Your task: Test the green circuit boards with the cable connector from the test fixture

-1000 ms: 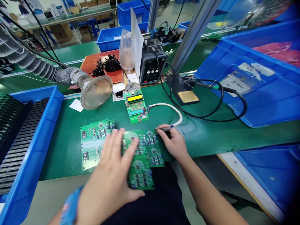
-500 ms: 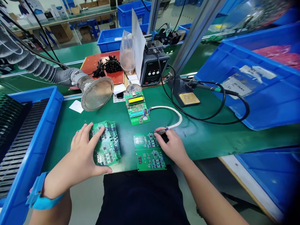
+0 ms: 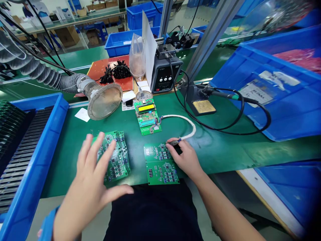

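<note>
The person's left hand (image 3: pixel 87 185) is over the left part of the green tabletop (image 3: pixel 220 147), near its front edge, fingers spread and thumb stretched well away from them. Its grip has hold of nothing visible; whether the fingertips touch the stack of green rectangular circuit boards (image 3: pixel 117 159) behind them cannot be told. A blue wristband (image 3: pixel 48 224) circles that wrist.

The stack lies near the tabletop's front edge, its layers slightly out of line along the right side. To its right, apart from it, a green two-part circuit board panel (image 3: pixel 162 165) lies flat at the front edge. Its nearer half carries a dark three-digit display (image 3: pixel 150 173).

The right hand (image 3: pixel 187 155) is at the panel's far right corner, its grip closed in a pinch of thumb and fingers on a small dark grey connector (image 3: pixel 173 143). From this a white sleeved cable (image 3: pixel 187 118) curves back to a green test board with a yellow screen (image 3: pixel 147 115), which lies toward the tabletop's back edge.

Left of the stack, a blue plastic crate (image 3: pixel 59 107) stands at the tabletop's left end, and a grey funnel-shaped duct mouth (image 3: pixel 105 102) hangs near the back edge.
</note>
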### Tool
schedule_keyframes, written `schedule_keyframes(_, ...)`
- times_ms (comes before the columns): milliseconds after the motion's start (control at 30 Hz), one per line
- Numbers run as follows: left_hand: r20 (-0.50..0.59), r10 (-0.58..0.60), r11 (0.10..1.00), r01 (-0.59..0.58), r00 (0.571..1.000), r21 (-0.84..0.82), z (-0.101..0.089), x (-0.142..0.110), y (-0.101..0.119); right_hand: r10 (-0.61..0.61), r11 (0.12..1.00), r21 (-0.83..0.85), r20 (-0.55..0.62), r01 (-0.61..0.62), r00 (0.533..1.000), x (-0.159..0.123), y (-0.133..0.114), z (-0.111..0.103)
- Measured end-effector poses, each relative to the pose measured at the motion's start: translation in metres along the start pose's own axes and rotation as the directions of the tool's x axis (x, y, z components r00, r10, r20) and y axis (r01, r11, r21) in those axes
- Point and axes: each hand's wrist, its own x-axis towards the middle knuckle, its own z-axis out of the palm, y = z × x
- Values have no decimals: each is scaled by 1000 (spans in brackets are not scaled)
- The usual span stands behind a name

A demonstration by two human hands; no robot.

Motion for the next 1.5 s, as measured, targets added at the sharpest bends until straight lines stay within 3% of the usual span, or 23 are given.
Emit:
schedule_keyframes(67,-31,55,972,-60,998,-225,6,0,32,4,1000,5,5,-4,1000,0,0,-1)
schedule_keyframes(100,-2,112,930,-105,994,-352,15,0,47,7,1000,7,6,-7,1000,0,0,-1)
schedule_keyframes(167,85,116,888,-64,990,-456,42,1,71,13,1000,11,6,-13,1000,0,0,-1)
schedule_keyframes(233,130,83,929,-30,988,-368,77,6,83,16,1000,16,7,-16,1000,0,0,-1)
schedule_keyframes(333,131,7,960,30,991,-279,120,20,82,14,1000,22,-1,-14,1000,0,1,0)
schedule_keyframes(467,114,-20,966,49,993,-253,145,32,72,6,1000,28,-9,-6,1000,-1,2,0)
schedule_keyframes(833,75,-10,936,35,997,-350,153,30,68,8,999,34,-2,-8,1000,-1,2,-2)
schedule_keyframes(1033,82,-43,860,79,996,-505,134,14,65,20,999,34,5,-20,1000,-1,3,-1)
schedule_keyframes(1267,138,117,810,-14,984,-586,123,4,64,27,999,39,6,-27,1000,-1,4,-1)
schedule_keyframes(1500,106,131,843,-54,986,-535,129,4,68,23,999,42,6,-23,1000,-1,5,-1)
